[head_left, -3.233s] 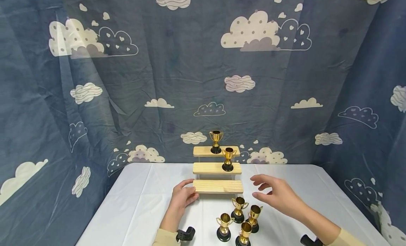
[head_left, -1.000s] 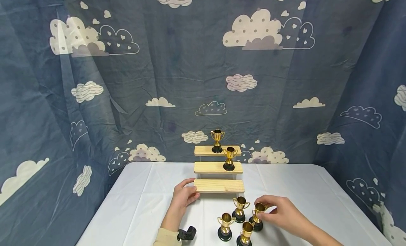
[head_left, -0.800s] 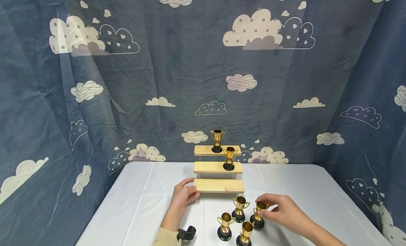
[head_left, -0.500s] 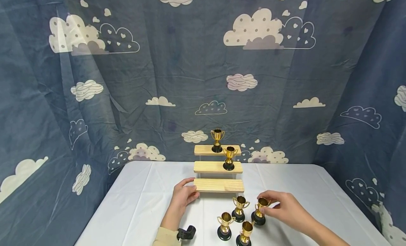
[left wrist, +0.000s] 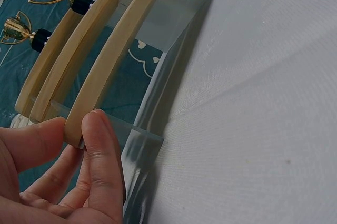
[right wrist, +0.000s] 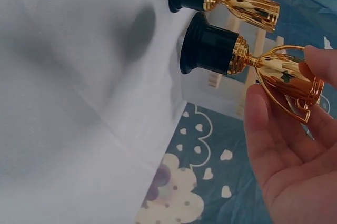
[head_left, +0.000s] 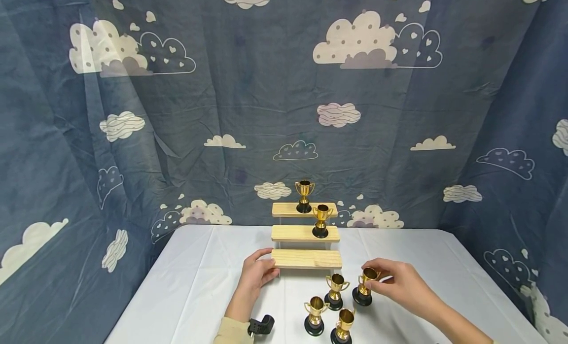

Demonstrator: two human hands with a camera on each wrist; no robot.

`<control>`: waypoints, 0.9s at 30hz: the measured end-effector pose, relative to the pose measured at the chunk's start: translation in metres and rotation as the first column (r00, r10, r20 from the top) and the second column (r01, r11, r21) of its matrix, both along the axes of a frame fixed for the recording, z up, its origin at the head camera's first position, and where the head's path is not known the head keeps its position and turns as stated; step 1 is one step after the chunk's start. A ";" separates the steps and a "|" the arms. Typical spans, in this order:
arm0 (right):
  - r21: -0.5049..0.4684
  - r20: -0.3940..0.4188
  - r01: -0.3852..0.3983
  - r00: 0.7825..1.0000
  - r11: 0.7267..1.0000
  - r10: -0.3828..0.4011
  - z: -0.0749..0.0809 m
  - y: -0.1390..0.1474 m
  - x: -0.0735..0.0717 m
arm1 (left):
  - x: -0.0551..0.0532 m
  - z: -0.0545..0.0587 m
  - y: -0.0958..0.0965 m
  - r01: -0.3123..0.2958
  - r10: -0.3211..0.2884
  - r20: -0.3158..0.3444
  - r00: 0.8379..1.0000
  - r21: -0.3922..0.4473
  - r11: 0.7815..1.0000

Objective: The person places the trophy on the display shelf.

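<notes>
From here I have the left hand [head_left: 255,276] pinching the left end of the display stand's lowest wooden step [head_left: 306,259]; a tug there could topple the upper trophies [head_left: 320,220]. A low swing could knock the nearest standing trophy [head_left: 335,293], just before that step's right corner. The held trophy [head_left: 363,292] lies left of the right hand [head_left: 401,286], its cup pinched at the fingertips, well in from the surface's [head_left: 412,250] right edge.

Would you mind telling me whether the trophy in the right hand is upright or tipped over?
Upright, or nearly so: in the head view, the right hand pinches the trophy with its black base downward.
</notes>
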State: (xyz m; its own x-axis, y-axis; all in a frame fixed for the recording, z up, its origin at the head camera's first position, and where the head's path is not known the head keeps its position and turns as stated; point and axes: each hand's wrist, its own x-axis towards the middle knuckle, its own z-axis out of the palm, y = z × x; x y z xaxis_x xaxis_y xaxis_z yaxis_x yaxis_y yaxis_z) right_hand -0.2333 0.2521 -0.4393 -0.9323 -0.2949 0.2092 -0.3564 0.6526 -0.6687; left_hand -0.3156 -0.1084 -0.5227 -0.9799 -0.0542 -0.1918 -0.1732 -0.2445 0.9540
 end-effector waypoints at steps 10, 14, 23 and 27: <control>-0.010 -0.005 0.028 1.000 1.000 -0.028 0.008 -0.007 -0.003 | -0.001 0.000 -0.001 0.001 -0.001 0.003 1.000 0.007 1.000; -0.015 -0.008 0.032 0.999 0.999 -0.032 0.013 -0.011 -0.004 | 0.000 0.000 -0.001 0.003 -0.003 0.006 1.000 0.005 1.000; -0.025 -0.029 0.011 1.000 1.000 -0.011 0.019 -0.017 -0.008 | 0.002 0.001 0.000 0.009 -0.009 0.000 1.000 0.006 1.000; -0.039 -0.045 -0.006 0.999 0.999 0.005 0.022 -0.019 -0.010 | 0.002 0.002 0.000 0.006 -0.006 -0.006 1.000 0.004 1.000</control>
